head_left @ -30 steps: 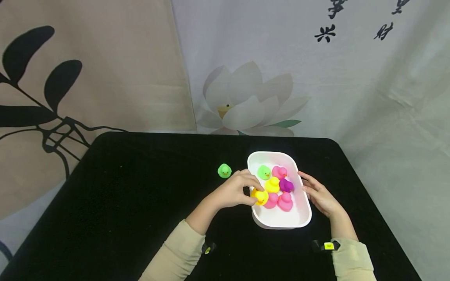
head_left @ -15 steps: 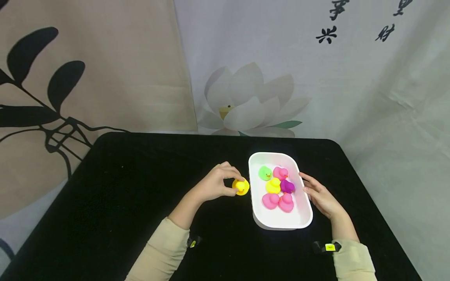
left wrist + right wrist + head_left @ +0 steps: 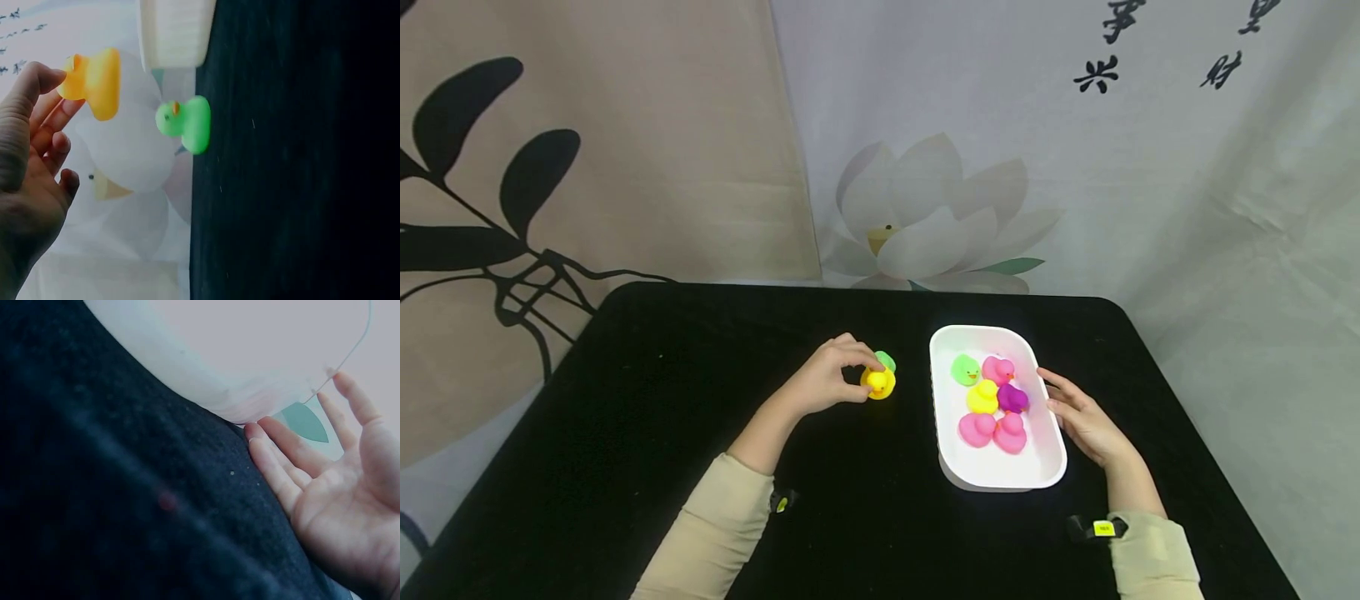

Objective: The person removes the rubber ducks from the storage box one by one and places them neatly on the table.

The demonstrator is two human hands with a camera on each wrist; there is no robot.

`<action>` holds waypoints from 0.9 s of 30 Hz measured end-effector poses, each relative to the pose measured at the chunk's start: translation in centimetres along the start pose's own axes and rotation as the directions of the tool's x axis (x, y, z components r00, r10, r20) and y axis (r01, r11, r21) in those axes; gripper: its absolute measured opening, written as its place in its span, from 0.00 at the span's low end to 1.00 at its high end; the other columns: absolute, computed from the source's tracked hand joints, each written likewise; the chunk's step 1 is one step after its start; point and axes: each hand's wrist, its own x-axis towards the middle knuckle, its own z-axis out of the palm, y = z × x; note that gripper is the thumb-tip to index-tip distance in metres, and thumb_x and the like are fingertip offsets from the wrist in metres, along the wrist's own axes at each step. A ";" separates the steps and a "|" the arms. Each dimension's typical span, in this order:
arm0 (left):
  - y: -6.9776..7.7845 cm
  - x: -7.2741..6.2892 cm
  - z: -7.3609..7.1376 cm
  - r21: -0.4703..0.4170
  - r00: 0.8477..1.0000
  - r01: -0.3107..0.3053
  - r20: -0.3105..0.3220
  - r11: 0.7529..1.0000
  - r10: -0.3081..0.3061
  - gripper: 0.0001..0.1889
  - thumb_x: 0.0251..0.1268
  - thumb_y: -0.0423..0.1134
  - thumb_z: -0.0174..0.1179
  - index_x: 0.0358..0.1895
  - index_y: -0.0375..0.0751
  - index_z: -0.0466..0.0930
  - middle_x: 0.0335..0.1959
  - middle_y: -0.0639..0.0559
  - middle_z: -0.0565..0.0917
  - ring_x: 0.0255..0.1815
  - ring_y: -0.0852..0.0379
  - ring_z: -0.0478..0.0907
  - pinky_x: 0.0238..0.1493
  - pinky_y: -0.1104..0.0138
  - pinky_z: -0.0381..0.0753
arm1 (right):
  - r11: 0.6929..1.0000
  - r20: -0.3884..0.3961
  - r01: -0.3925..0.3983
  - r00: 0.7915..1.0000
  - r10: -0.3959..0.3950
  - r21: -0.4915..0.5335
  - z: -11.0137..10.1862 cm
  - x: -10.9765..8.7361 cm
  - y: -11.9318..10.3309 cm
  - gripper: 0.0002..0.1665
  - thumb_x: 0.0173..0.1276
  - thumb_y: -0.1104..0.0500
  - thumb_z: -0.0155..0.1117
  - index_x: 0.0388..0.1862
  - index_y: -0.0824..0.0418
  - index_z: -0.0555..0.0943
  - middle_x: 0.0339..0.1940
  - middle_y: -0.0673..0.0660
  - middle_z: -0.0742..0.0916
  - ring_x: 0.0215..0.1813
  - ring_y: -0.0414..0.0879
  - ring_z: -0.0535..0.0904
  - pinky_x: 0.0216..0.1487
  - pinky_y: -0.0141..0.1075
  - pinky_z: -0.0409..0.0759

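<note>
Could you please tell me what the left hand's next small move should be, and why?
I would probably lower the held yellow duck to the black table, just in front of the green duck. The left hand pinches it, and the left wrist view shows it raised off the table and apart from the green duck, which rests there.

White backdrop [image 3: 1225, 208] bears black brush characters: 事 [image 3: 1122, 21] above 兴 [image 3: 1097, 73]; at right, 财 [image 3: 1221, 70] below one uncertain character [image 3: 1258, 15]. The yellow right-wrist label [image 3: 1104, 528] is unreadable.
</note>
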 end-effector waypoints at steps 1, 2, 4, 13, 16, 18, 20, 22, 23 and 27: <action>-0.2 0.0 -0.2 0.003 1.000 -0.003 0.001 1.000 0.003 0.17 0.46 0.28 0.70 0.43 0.42 0.86 0.43 0.59 0.84 0.41 0.42 0.70 0.41 0.48 0.72 | 1.000 0.001 0.001 1.000 -0.001 -0.001 0.0 0.0 0.0 0.32 0.74 0.61 0.52 0.74 0.61 0.57 0.68 0.74 0.62 0.55 0.37 0.77 0.50 0.38 0.77; -0.5 -0.1 -0.3 0.007 1.000 -0.003 0.002 1.000 0.003 0.17 0.46 0.28 0.70 0.43 0.42 0.86 0.43 0.59 0.84 0.41 0.42 0.70 0.41 0.48 0.72 | 1.000 0.000 0.002 1.000 -0.002 -0.001 0.0 0.0 0.0 0.32 0.74 0.61 0.52 0.74 0.61 0.57 0.68 0.74 0.63 0.55 0.37 0.77 0.50 0.38 0.77; -0.9 0.0 -0.7 0.009 1.000 -0.003 0.006 1.000 0.003 0.16 0.46 0.28 0.69 0.43 0.41 0.86 0.42 0.58 0.84 0.41 0.41 0.70 0.40 0.48 0.72 | 1.000 0.000 0.004 1.000 -0.004 0.001 -0.1 0.0 0.0 0.32 0.74 0.61 0.51 0.74 0.61 0.57 0.67 0.74 0.63 0.55 0.37 0.77 0.49 0.38 0.78; -2.9 0.0 -2.1 -0.031 0.998 0.053 0.023 0.998 -0.052 0.16 0.48 0.26 0.69 0.43 0.40 0.86 0.43 0.56 0.83 0.43 0.43 0.70 0.41 0.47 0.74 | 1.000 0.004 0.004 1.000 -0.004 0.001 0.0 0.1 0.0 0.32 0.74 0.61 0.51 0.74 0.60 0.57 0.67 0.73 0.64 0.55 0.38 0.78 0.49 0.39 0.78; -3.6 0.1 -2.4 -0.036 0.997 0.074 0.022 0.997 -0.074 0.16 0.48 0.26 0.69 0.43 0.40 0.86 0.44 0.56 0.83 0.43 0.44 0.70 0.40 0.46 0.74 | 1.000 -0.002 0.003 1.000 -0.003 -0.003 0.0 0.1 0.0 0.32 0.74 0.61 0.51 0.74 0.60 0.57 0.66 0.71 0.66 0.55 0.38 0.78 0.49 0.39 0.78; -4.0 0.2 -2.5 -0.036 0.996 0.089 0.020 0.995 -0.088 0.16 0.48 0.26 0.68 0.43 0.40 0.86 0.44 0.55 0.83 0.44 0.44 0.70 0.41 0.46 0.75 | 1.000 -0.004 0.003 1.000 -0.003 -0.003 -0.1 0.1 0.0 0.31 0.74 0.61 0.52 0.74 0.60 0.58 0.66 0.68 0.67 0.55 0.38 0.78 0.49 0.39 0.78; -4.4 0.2 -2.7 -0.038 0.995 0.100 0.018 0.994 -0.099 0.16 0.48 0.26 0.68 0.44 0.40 0.86 0.44 0.54 0.83 0.45 0.44 0.70 0.42 0.46 0.75 | 1.000 -0.005 0.004 1.000 -0.004 -0.003 -0.1 0.1 0.1 0.32 0.74 0.61 0.52 0.74 0.60 0.58 0.65 0.67 0.68 0.55 0.39 0.78 0.49 0.39 0.78; -4.7 0.3 -2.8 -0.041 0.993 0.120 0.016 0.992 -0.119 0.16 0.49 0.26 0.68 0.44 0.40 0.85 0.45 0.54 0.83 0.45 0.43 0.70 0.43 0.48 0.75 | 1.000 -0.004 0.006 1.000 -0.006 -0.002 0.0 0.1 0.1 0.32 0.74 0.61 0.52 0.74 0.61 0.58 0.65 0.67 0.68 0.55 0.39 0.78 0.49 0.39 0.78; -4.9 0.3 -2.8 -0.040 0.992 0.128 0.014 0.991 -0.128 0.16 0.49 0.26 0.68 0.44 0.41 0.85 0.45 0.54 0.83 0.46 0.43 0.70 0.44 0.48 0.75 | 1.000 -0.004 0.006 1.000 -0.006 -0.003 0.0 0.1 0.1 0.31 0.74 0.61 0.52 0.74 0.61 0.58 0.65 0.68 0.68 0.55 0.39 0.78 0.49 0.39 0.78; -5.7 0.3 -2.9 -0.039 0.986 0.168 0.014 0.985 -0.168 0.16 0.49 0.27 0.68 0.44 0.41 0.85 0.45 0.54 0.83 0.46 0.41 0.70 0.45 0.49 0.73 | 1.000 -0.002 0.009 1.000 -0.009 -0.001 0.1 0.1 0.0 0.32 0.74 0.61 0.52 0.74 0.61 0.58 0.66 0.71 0.66 0.55 0.39 0.78 0.49 0.39 0.78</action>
